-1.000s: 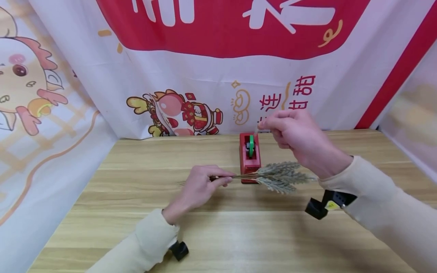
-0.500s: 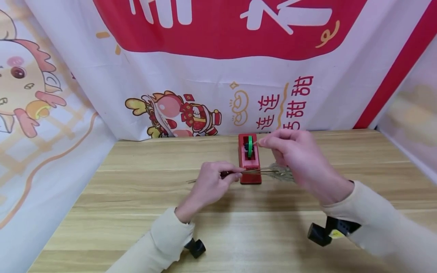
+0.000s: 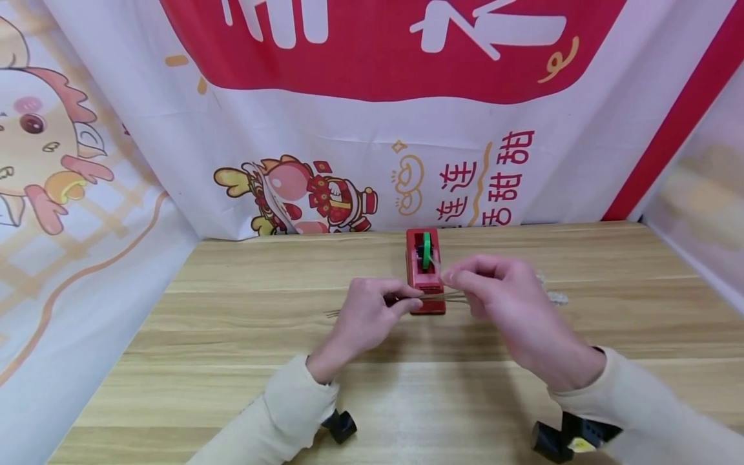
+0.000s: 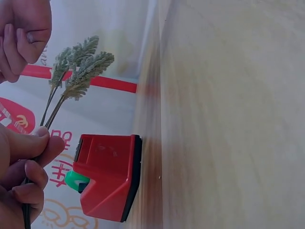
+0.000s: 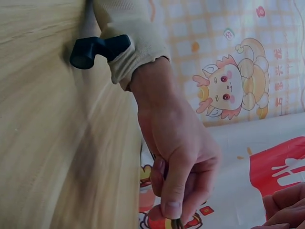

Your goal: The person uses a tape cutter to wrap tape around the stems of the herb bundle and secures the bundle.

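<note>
Feathery sprigs (image 4: 89, 67) pinched in left hand (image 3: 372, 313), clear tape (image 3: 436, 264) pinched in right hand (image 3: 511, 303), red dispenser (image 4: 109, 160) below

Backdrop cloth (image 3: 349, 129) has red Chinese characters on it: I can make out 连连 (image 3: 458, 175) and, right beside that, 甜甜 (image 3: 507, 187), with another partly cut off at the table (image 3: 232, 387). Fat white characters (image 3: 283, 26) on the big red patch (image 3: 372, 71) are cropped. Small red writing (image 5: 279, 71) near the cartoon dragon (image 5: 231, 86)? Too blurry. Faint mark on the tape dispenser (image 4: 109, 171), unreadable too.
</note>
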Demonstrator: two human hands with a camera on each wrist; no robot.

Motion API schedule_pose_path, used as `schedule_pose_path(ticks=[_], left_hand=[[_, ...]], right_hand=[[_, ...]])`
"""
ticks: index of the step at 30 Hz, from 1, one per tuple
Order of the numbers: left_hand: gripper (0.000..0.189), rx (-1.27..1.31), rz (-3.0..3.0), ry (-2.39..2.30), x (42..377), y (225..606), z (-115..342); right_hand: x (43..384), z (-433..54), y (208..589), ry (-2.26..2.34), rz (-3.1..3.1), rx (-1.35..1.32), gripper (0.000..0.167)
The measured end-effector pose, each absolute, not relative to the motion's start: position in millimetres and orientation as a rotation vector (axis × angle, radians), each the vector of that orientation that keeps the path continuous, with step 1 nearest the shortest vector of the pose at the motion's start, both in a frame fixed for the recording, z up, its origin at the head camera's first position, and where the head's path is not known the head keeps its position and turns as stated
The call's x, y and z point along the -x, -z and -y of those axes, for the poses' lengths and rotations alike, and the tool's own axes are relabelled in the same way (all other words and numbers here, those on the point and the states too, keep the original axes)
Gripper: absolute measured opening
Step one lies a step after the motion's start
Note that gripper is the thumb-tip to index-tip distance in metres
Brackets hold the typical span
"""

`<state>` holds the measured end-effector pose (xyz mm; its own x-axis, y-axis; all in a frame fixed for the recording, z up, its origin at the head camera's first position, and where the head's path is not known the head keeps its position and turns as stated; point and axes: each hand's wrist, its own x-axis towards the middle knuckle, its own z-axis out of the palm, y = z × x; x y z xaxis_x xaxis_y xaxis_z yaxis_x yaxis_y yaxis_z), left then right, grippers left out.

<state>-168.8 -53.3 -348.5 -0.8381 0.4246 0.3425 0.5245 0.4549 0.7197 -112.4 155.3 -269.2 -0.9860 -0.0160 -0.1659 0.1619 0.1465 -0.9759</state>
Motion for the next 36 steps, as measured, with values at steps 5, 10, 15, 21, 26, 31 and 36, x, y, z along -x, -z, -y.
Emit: schedule_pose_path(ticks=[5,10,15,21,26,31,36], left_hand=[[0.005,0.855,2.559,1.362,166,347,49],[0.003,0.931,2.546,1.365,164,347,47],[0.007,0.967,2.540,1.357,164,350,46],[0.008,0.982,2.504,1.285,162,352,48],[0.007,1.011,2.471,1.309,161,352,49],[0.007,1.018,2.470,1.344,157,350,49],[0.007,1.005,2.494,1.366,153,349,49]], right_hand=[[108,-154,276,1.993,-2.252,-0.140,0.016],[102,-152,284,1.996,-2.237,-0.156,0.015],[96,-151,293,1.986,-2.228,-0.214,0.019],[88,-150,306,1.957,-2.216,-0.259,0.019],[83,-150,315,1.947,-2.228,-0.266,0.018],[82,-150,319,1.961,-2.215,-0.277,0.017],[81,-148,321,1.960,-2.202,-0.294,0.016]])
